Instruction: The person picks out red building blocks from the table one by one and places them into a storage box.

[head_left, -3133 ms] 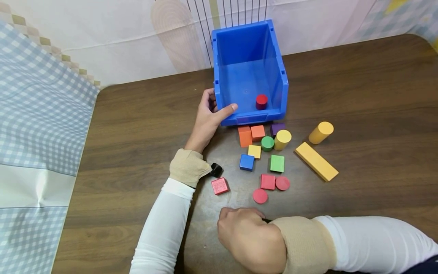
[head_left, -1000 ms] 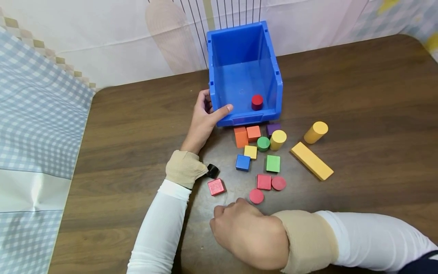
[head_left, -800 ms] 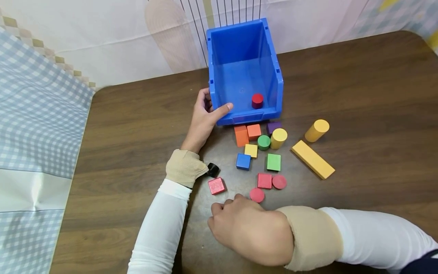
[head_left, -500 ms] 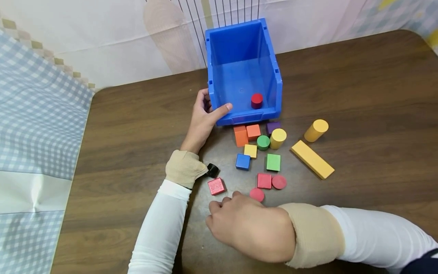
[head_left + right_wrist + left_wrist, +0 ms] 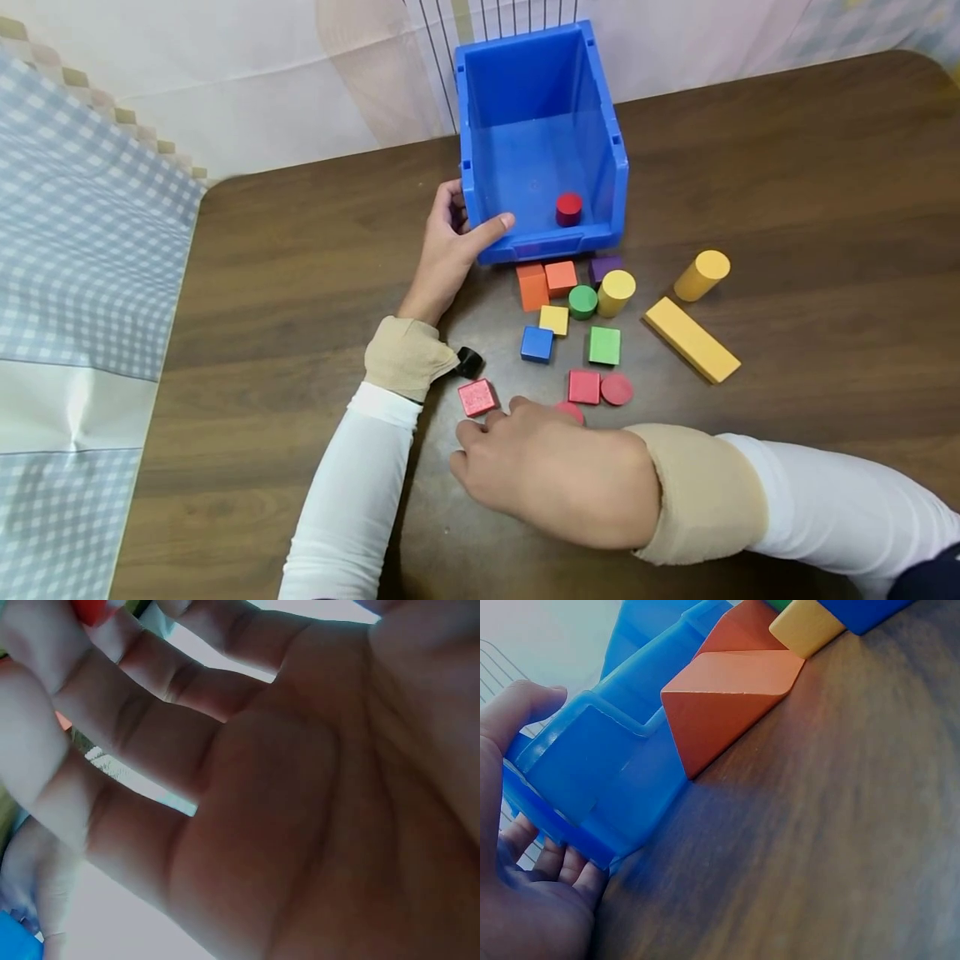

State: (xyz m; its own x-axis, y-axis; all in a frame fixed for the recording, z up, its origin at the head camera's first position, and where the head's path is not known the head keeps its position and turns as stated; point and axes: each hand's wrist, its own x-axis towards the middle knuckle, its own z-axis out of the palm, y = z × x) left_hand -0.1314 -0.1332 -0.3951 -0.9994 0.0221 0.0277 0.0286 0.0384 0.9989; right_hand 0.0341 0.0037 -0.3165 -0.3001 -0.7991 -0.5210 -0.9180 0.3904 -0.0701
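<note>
My left hand (image 5: pixel 450 254) grips the left front corner of a blue plastic bin (image 5: pixel 551 244), thumb over the rim, fingers outside against the wall. The left wrist view shows the same hold on the bin (image 5: pixel 600 780). A red cylinder (image 5: pixel 568 210) stands inside the bin. My right hand (image 5: pixel 558 475) is palm down at the near side, its fingers loosely bent close to a speckled red cube (image 5: pixel 477 397). It partly covers a red disc (image 5: pixel 572 412). In the right wrist view the palm (image 5: pixel 255 825) holds nothing and the fingers are spread apart.
Before the bin lie orange blocks (image 5: pixel 533 288), a purple block (image 5: pixel 604 268), a green cylinder (image 5: pixel 582 302), yellow cylinders (image 5: pixel 617 293), a yellow cube (image 5: pixel 554 321), a blue cube (image 5: pixel 537 344), a green block (image 5: pixel 604 346), a red block (image 5: pixel 584 387) and a long yellow block (image 5: pixel 692 340).
My right hand has moved forward, its fingers now beside the speckled red cube and its back over part of the red disc. The left hand keeps its hold on the bin.
</note>
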